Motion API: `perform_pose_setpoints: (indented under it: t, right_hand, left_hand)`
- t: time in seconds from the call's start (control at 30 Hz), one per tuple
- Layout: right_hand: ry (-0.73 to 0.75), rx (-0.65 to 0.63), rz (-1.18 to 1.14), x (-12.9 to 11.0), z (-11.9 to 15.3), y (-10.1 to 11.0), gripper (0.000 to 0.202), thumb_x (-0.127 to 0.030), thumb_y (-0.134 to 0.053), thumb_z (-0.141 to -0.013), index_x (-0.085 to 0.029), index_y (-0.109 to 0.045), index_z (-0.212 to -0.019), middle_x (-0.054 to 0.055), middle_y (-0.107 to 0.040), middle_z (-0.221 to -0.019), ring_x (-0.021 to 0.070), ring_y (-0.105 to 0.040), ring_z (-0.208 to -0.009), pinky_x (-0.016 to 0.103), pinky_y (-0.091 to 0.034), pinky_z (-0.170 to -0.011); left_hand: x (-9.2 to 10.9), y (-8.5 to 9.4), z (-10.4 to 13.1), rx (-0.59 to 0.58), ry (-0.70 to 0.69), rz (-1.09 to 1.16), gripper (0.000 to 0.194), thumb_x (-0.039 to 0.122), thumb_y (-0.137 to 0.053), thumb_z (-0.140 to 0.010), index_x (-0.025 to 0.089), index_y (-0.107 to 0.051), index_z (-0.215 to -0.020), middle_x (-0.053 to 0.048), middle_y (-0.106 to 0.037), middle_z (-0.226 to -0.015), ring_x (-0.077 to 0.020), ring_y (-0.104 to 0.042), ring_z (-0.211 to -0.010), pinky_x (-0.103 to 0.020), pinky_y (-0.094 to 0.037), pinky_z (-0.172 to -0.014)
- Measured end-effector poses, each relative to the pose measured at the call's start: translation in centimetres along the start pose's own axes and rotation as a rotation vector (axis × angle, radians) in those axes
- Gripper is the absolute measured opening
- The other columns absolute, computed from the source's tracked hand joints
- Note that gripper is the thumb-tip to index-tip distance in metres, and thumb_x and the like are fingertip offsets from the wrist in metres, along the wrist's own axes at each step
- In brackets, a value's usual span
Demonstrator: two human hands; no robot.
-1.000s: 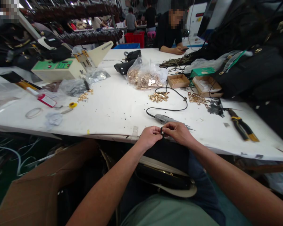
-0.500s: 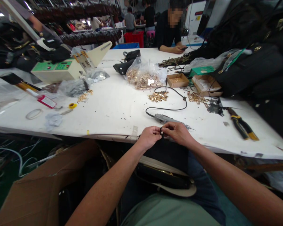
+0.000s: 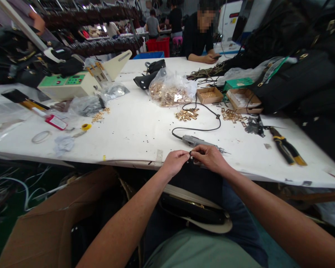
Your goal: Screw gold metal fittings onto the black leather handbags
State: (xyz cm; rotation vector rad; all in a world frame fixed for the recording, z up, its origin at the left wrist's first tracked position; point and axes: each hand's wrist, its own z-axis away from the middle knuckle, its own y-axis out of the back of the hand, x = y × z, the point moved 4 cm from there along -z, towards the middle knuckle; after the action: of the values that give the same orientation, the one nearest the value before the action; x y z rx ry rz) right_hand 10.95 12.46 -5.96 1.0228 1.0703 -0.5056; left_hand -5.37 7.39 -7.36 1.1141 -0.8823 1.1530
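A black handbag [image 3: 201,182] with beige edging and a gold zip rests on my lap, against the table's front edge. My left hand [image 3: 174,162] is closed in a pinch at the bag's top. Facing it, my right hand [image 3: 209,157] pinches the same spot with thumb and forefinger. Between the fingertips a small black strap end [image 3: 190,153] shows, with a tiny shiny bit by it; the fingers cover most of it. Just beyond my right hand lies a grey electric screwdriver [image 3: 195,141] with its bit pointing right.
Gold metal fittings [image 3: 186,114] lie in a pile behind the screwdriver's cord. Pliers [image 3: 287,147] are at the right, near small cardboard boxes [image 3: 210,95]. A control machine [image 3: 69,85] and a red-labelled bottle [image 3: 55,121] stand left. A cardboard box [image 3: 41,227] is below left. Someone sits opposite.
My left fingers have straightened a little and shifted slightly at the strap end. Less of the black piece shows between the hands now. My right hand stays nearly in place.
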Motion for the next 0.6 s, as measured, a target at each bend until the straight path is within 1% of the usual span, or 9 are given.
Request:
perform_pose_setpoints:
  t: [0.1,0.2,0.27,0.4,0.5,0.6]
  right_hand:
    - [0.000,0.015,0.007,0.14,0.08,-0.02,0.020,-0.035,-0.063,-0.089,-0.019,-0.075,-0.086,0.001,-0.073,-0.069,0.0156,-0.066,-0.061,0.026,-0.049,-0.059]
    - [0.009,0.015,-0.017,0.31,0.09,-0.12,0.020,-0.036,-0.064,-0.089,-0.019,-0.074,-0.085,0.001,-0.073,-0.070,0.0155,-0.067,-0.062,0.026,-0.049,-0.059]
    - [0.012,0.012,-0.033,0.42,0.05,-0.19,0.020,-0.036,-0.064,-0.088,-0.019,-0.074,-0.085,0.001,-0.073,-0.071,0.0158,-0.067,-0.063,0.026,-0.050,-0.060]
    - [0.000,-0.006,-0.035,0.42,0.00,-0.20,0.022,-0.038,-0.063,-0.089,-0.020,-0.073,-0.086,0.001,-0.073,-0.070,0.0160,-0.066,-0.062,0.027,-0.050,-0.061]
    - [-0.011,-0.010,-0.016,0.25,0.04,-0.06,0.021,-0.038,-0.062,-0.090,-0.020,-0.073,-0.086,0.001,-0.073,-0.070,0.0160,-0.067,-0.063,0.027,-0.049,-0.063]
    - [-0.024,0.000,-0.003,0.11,0.16,0.07,0.020,-0.037,-0.063,-0.089,-0.020,-0.073,-0.086,0.000,-0.073,-0.070,0.0157,-0.066,-0.062,0.027,-0.048,-0.061]
  left_hand:
    - [0.09,-0.22,0.07,0.014,0.003,-0.003,0.022,0.033,-0.072,-0.081,0.015,-0.078,-0.091,-0.004,-0.077,-0.085,-0.0170,-0.066,-0.078,-0.027,-0.049,-0.075]
    - [0.06,-0.40,0.15,0.010,0.007,0.006,0.020,0.025,-0.074,-0.077,0.014,-0.077,-0.093,-0.005,-0.077,-0.086,-0.0170,-0.067,-0.078,-0.027,-0.049,-0.076]
    - [0.05,-0.30,0.22,-0.015,0.009,0.022,0.021,0.019,-0.073,-0.075,0.013,-0.077,-0.095,-0.005,-0.077,-0.086,-0.0166,-0.068,-0.079,-0.027,-0.049,-0.077]
    - [0.22,0.14,0.45,-0.087,0.011,0.071,0.031,0.010,-0.069,-0.074,0.013,-0.077,-0.103,-0.006,-0.078,-0.093,-0.0160,-0.070,-0.085,-0.026,-0.051,-0.084]
    - [0.23,0.22,0.48,-0.101,0.019,0.084,0.030,0.012,-0.066,-0.077,0.013,-0.077,-0.104,-0.007,-0.079,-0.095,-0.0160,-0.071,-0.085,-0.026,-0.052,-0.084]
    - [-0.03,0.05,0.28,-0.071,0.019,0.062,0.026,0.014,-0.069,-0.077,0.014,-0.078,-0.102,-0.007,-0.079,-0.094,-0.0163,-0.071,-0.084,-0.026,-0.052,-0.082]
